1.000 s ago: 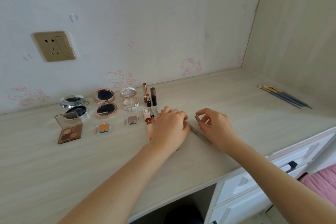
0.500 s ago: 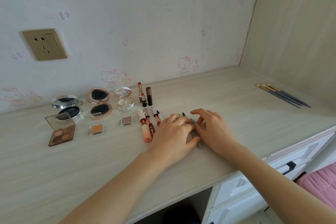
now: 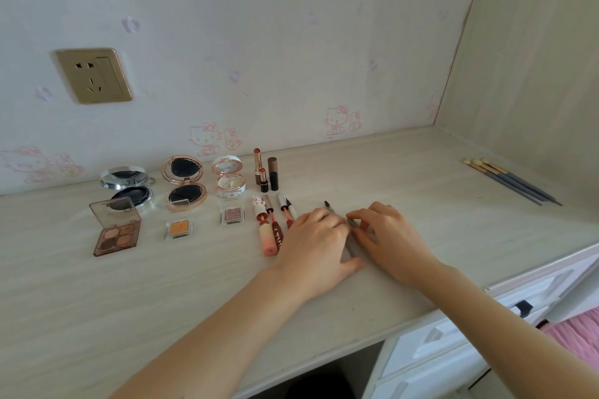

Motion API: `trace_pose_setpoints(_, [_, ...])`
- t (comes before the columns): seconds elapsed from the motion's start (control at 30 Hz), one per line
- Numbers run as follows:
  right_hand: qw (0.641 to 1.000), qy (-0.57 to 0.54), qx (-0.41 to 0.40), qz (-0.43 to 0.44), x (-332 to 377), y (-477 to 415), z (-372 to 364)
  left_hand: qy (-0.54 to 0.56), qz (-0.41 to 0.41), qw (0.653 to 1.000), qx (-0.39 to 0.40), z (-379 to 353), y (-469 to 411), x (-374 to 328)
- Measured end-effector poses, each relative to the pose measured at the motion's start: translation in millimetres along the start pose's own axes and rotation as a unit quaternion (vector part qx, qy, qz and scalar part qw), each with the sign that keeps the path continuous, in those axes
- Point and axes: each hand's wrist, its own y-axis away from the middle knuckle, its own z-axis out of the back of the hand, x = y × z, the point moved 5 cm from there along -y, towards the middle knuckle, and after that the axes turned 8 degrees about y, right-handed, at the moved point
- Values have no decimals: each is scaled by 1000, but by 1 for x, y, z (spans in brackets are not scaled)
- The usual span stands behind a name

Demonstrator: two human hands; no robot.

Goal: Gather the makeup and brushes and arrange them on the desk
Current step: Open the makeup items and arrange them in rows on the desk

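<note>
Hands lie flat on the table (image 3: 421, 204) — left hand (image 3: 316, 241) and right hand (image 3: 387, 236), fingers loosely spread, nudging a slim pencil (image 3: 351, 244) between them, gripping nothing — a careless sweep could scatter the lip tubes (image 3: 270, 233) just beside.

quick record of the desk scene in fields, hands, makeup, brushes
left hand: flat on desk over thin pencils
right hand: beside it, fingers on a grey pencil
compacts: three open at the back
palette: open, far left
lipsticks: upright near the wall
lip tubes: lying in a row left of the hands
brushes: three, apart at far right
desk: pale wood
</note>
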Motion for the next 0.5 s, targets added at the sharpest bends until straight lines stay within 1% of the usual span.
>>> trace_pose_setpoints(0.1, [999, -5, 25, 43, 4, -3, -5, -2, 23, 1000, 5, 5, -1, 7])
trace_pose_setpoints(0.2, [997, -5, 21, 70, 9, -8, -6, -7, 37, 999, 5, 10, 1, 14])
trace_pose_setpoints(0.33, [997, -29, 10, 66, 20, -13, -7, 5, 69, 998, 0, 14, 8, 24])
trace_pose_setpoints(0.5, [996, -43, 18, 79, 35, -20, -14, 33, 92, 995, -7, 18, 16, 32])
